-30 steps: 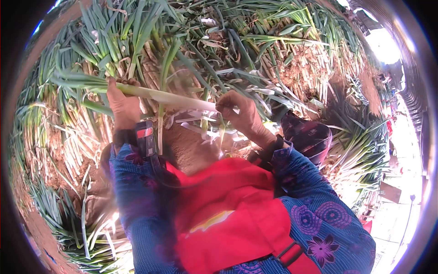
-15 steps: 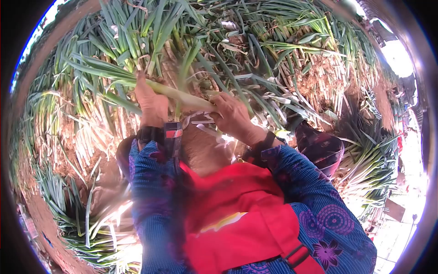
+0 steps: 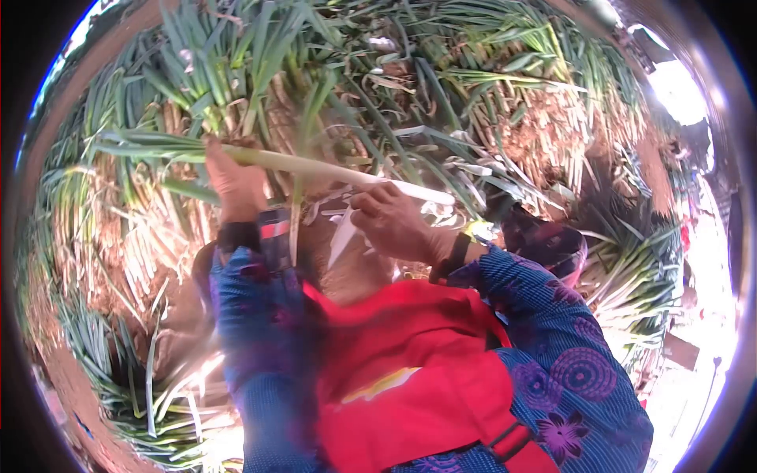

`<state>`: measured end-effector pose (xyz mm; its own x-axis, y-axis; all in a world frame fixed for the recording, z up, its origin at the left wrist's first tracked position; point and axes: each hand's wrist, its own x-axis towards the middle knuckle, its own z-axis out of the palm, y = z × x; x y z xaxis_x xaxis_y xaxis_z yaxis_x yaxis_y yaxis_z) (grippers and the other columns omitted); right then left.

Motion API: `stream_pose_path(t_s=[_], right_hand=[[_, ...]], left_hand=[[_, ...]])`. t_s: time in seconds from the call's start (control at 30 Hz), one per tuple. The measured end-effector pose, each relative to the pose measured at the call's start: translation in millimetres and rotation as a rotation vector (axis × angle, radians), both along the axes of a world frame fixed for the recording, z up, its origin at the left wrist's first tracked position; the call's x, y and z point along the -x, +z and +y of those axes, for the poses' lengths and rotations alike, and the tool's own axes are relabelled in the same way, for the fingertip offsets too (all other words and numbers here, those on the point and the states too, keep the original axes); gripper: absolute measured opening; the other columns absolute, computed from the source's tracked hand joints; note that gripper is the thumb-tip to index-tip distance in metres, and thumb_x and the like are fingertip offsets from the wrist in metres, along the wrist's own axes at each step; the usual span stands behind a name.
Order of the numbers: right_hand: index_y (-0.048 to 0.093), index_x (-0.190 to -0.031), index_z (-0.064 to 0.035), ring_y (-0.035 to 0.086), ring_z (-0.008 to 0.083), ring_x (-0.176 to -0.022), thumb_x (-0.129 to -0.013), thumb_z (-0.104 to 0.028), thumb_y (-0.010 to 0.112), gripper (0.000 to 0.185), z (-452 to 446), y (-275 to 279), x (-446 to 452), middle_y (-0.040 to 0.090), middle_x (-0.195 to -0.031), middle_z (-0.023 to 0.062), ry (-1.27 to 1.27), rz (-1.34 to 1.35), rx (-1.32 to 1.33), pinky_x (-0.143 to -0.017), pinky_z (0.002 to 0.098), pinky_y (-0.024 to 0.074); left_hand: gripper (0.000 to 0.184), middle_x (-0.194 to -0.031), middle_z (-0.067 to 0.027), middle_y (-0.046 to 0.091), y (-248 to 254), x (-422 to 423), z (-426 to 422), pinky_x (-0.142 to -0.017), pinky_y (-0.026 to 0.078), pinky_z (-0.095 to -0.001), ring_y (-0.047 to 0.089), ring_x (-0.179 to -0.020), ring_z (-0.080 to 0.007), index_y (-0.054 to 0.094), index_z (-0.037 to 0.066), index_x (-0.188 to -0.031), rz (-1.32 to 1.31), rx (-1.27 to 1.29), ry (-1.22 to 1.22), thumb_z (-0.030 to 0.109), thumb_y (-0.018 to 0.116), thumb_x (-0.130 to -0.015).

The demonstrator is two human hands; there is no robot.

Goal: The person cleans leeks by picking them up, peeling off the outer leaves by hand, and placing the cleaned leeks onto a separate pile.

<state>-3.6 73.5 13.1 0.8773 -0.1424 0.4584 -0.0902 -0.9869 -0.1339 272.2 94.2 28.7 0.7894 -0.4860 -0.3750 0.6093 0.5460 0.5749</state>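
Observation:
My left hand [image 3: 236,185] is closed round a long green onion [image 3: 315,165] where its leaves begin. The leaves point left, and the white end reaches right, past my other hand. Just under the white part, my right hand [image 3: 398,225] has its fingers curled together. A pale peeled strip of onion skin [image 3: 341,238] hangs at those fingertips and seems pinched there. The palm side of this hand is hidden.
Heaps of green onions [image 3: 142,229] lie to the left, with more [image 3: 544,126] at the back right. Loose leaves and peelings [image 3: 489,177] litter the ground ahead. A dark shoe [image 3: 544,240] is at the right, beside another pile [image 3: 631,276].
My right hand has come off the onion's white end and moved slightly down, with a pale strip now at its fingers. My left hand has shifted left and down with the onion.

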Motion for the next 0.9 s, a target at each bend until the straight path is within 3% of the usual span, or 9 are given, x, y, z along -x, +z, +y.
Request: stream_pose_path(t_s=[0.07,0.1,0.2,0.23,0.33,0.43,0.53,0.73,0.9], right_hand=[[0.056,-0.085,-0.0082,0.054,0.0239,-0.097,-0.074,-0.016,0.057,0.013,6,3,10,0.055,-0.092,0.0061,0.010,0.008,0.070,-0.089,0.0382,0.0383],[0.060,-0.094,-0.0063,0.054,0.0233,-0.098,-0.074,-0.015,0.056,0.022,11,-15,23,0.057,-0.093,0.0061,-0.025,0.141,0.017,-0.093,0.0383,0.0367],[0.061,-0.104,-0.0038,0.054,0.0225,-0.098,-0.074,-0.014,0.057,0.033,19,-33,39,0.059,-0.094,0.0060,-0.080,0.074,0.015,-0.093,0.0390,0.0373],[0.061,-0.100,-0.0080,0.054,0.0249,-0.103,-0.069,-0.014,0.064,0.031,17,-38,49,0.060,-0.090,0.0065,-0.065,0.204,-0.065,-0.092,0.0400,0.0386],[0.060,-0.085,-0.0078,0.056,0.0255,-0.099,-0.067,-0.013,0.064,0.019,15,-45,66,0.060,-0.085,0.0067,-0.056,0.208,-0.064,-0.087,0.0380,0.0419],[0.062,-0.100,-0.0039,0.055,0.0229,-0.096,-0.067,-0.011,0.064,0.033,9,-59,80,0.061,-0.087,0.0046,-0.018,0.271,-0.071,-0.088,0.0382,0.0417],[0.063,-0.092,-0.0044,0.055,0.0226,-0.094,-0.064,-0.011,0.066,0.028,11,-75,94,0.062,-0.086,0.0049,-0.029,0.400,-0.190,-0.086,0.0376,0.0425],[0.065,-0.082,-0.0057,0.055,0.0231,-0.093,-0.062,-0.010,0.068,0.020,9,-96,112,0.063,-0.086,0.0059,-0.093,0.582,-0.174,-0.085,0.0352,0.0437],[0.064,-0.083,-0.0044,0.056,0.0282,-0.096,-0.065,-0.003,0.063,0.018,3,-116,125,0.063,-0.089,0.0103,-0.144,0.601,-0.265,-0.081,0.0387,0.0463]], left_hand=[[0.031,-0.081,-0.0092,0.046,-4,-8,4,-0.067,0.048,-0.0394,0.048,-0.070,-0.0213,0.042,0.006,-0.100,-0.074,0.057,-0.019,0.031,0.059,-0.093],[0.029,-0.081,-0.0088,0.046,1,-7,5,-0.068,0.048,-0.0396,0.048,-0.070,-0.0213,0.042,0.006,-0.100,-0.048,0.069,-0.037,0.030,0.058,-0.094],[0.027,-0.079,-0.0076,0.046,17,-6,16,-0.068,0.047,-0.0396,0.047,-0.069,-0.0210,0.043,0.006,-0.098,-0.096,0.054,-0.019,0.030,0.056,-0.095],[0.026,-0.078,-0.0071,0.045,21,-4,17,-0.068,0.047,-0.0395,0.047,-0.069,-0.0208,0.043,0.006,-0.097,-0.130,0.043,-0.012,0.030,0.055,-0.095],[0.025,-0.075,-0.0061,0.044,24,-4,21,-0.066,0.044,-0.0386,0.045,-0.067,-0.0205,0.043,0.007,-0.094,-0.197,0.045,-0.022,0.030,0.052,-0.097],[0.027,-0.072,-0.0060,0.042,31,-6,20,-0.066,0.042,-0.0373,0.043,-0.066,-0.0203,0.042,0.006,-0.090,-0.161,0.038,0.007,0.031,0.049,-0.098],[0.030,-0.072,-0.0063,0.041,45,2,20,-0.066,0.041,-0.0369,0.041,-0.065,-0.0202,0.041,0.005,-0.087,-0.195,-0.075,0.101,0.032,0.046,-0.099],[0.034,-0.070,-0.0056,0.041,29,-26,23,-0.068,0.040,-0.0371,0.041,-0.066,-0.0197,0.042,0.005,-0.082,-0.209,0.037,0.014,0.035,0.046,-0.099],[0.032,-0.070,-0.0032,0.042,31,-23,26,-0.065,0.038,-0.0321,0.040,-0.065,-0.0172,0.043,0.006,-0.084,-0.254,-0.004,-0.002,0.035,0.046,-0.099]])
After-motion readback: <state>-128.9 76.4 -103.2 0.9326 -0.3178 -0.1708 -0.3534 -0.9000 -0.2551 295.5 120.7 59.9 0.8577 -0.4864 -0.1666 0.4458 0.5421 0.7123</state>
